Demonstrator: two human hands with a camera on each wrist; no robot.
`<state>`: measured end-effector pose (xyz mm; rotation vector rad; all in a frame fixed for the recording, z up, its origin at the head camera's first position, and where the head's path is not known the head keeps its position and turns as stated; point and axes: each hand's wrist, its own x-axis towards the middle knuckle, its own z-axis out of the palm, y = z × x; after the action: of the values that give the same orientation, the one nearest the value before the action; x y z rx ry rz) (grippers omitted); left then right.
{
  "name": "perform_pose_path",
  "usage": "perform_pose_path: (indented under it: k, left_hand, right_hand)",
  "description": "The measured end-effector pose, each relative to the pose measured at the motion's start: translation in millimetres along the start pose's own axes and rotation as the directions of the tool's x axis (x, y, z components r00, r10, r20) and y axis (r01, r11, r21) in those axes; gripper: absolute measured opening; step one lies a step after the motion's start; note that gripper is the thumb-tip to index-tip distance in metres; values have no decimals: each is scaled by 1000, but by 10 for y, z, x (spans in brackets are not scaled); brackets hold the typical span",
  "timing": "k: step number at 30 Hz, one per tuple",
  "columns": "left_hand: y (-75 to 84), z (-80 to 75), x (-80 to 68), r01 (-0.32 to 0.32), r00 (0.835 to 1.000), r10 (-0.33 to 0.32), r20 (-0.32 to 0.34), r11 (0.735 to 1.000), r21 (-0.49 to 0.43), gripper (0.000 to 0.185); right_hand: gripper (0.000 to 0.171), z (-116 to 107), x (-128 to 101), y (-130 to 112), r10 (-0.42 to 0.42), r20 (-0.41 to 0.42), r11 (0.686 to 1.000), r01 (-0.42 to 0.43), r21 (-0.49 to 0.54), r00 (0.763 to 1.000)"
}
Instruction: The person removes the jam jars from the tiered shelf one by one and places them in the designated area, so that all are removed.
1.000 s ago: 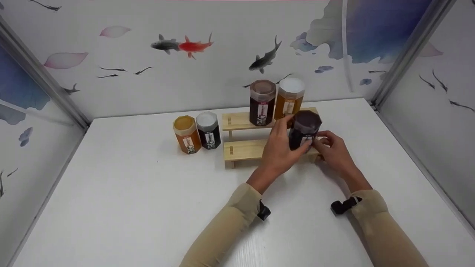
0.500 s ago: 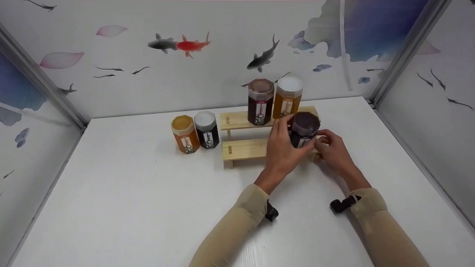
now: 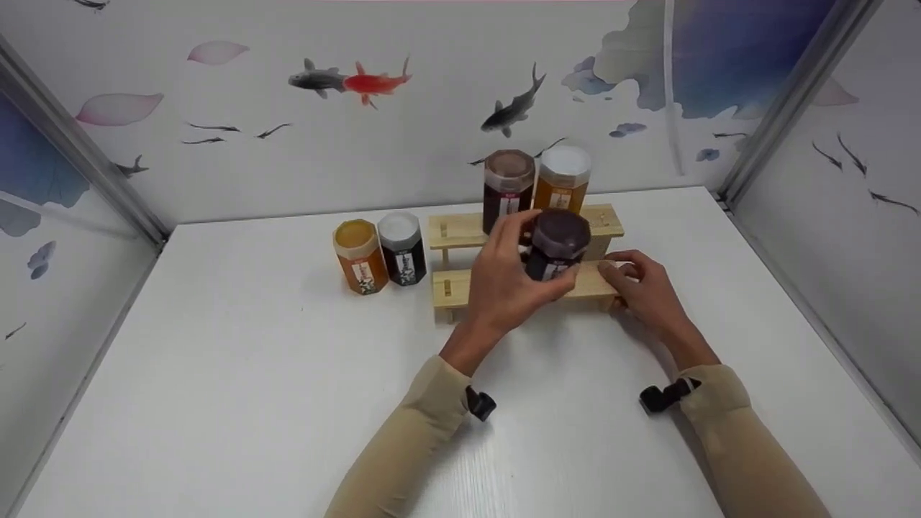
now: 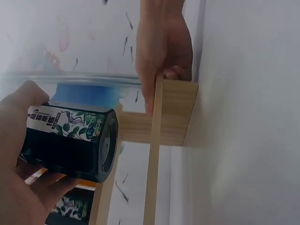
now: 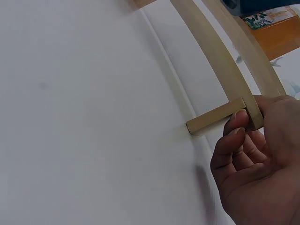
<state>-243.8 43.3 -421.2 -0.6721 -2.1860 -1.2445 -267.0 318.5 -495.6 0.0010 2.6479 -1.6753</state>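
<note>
Left hand (image 3: 504,291) curled round dark jar (image 3: 552,244), just above lower step of wooden rack (image 3: 460,284); right hand (image 3: 640,288) pinching rack's right end.

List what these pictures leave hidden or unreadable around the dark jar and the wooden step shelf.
- Dark jar: the head view hides its base behind the left hand, so whether it touches the wooden step shelf is unclear.
- Label print: too small in the head view, blurred in the left wrist view.
- Right hand: its grip on the shelf end is partly hidden in all views.
- Rear jars: partly hidden by the dark jar.
</note>
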Motion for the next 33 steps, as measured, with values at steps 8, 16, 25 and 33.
perform_pose_path:
  k: [8, 16, 25, 33]
  left_hand:
    - [-290, -482, -39, 51, 997, -50, -53, 999, 10, 78]
    - [-533, -869, -162, 94, 991, -87, -97, 993, 69, 77]
    - [-802, -1149, -242, 123, 984, -106, -143, 986, 116, 78]
    - [-940, -1289, -356, 165, 979, -149, -138, 980, 114, 81]
  right_hand:
    - [65, 6, 7, -23, 52, 9, 998, -51, -24, 999]
    - [68, 8, 20, -14, 71, 10, 997, -70, -32, 997]
    - [60, 17, 32, 19, 53, 3, 999, -53, 12, 999]
    - [64, 1, 23, -16, 57, -5, 998, -57, -14, 998]
